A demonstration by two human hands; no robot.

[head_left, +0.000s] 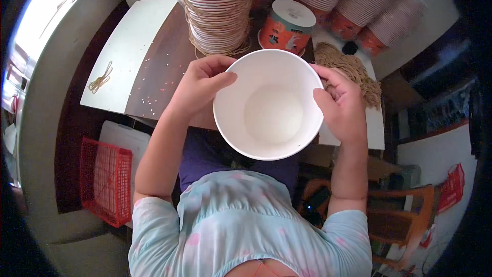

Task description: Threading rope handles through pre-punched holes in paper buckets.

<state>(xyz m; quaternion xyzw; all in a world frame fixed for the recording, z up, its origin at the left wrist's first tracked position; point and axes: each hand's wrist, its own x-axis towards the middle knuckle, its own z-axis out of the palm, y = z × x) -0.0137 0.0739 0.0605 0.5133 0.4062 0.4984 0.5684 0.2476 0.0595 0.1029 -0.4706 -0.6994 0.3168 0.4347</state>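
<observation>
A large white paper bucket is tilted toward me over the table's near edge, its bare inside and round base facing up. My left hand grips the rim at the upper left, thumb inside and fingers behind the wall. On the opposite side my right hand holds the rim, thumb at its edge and fingers curled around the outside. Behind the bucket stands an upside-down orange and teal printed bucket. A heap of brown cord lies beside my right hand.
A tall stack of nested buckets with cords hanging round it rises at the back. Several more wrapped stacks lean at the back right. A small cord bundle lies on the table's white left part. Below stands a red plastic crate; a wooden chair is at right.
</observation>
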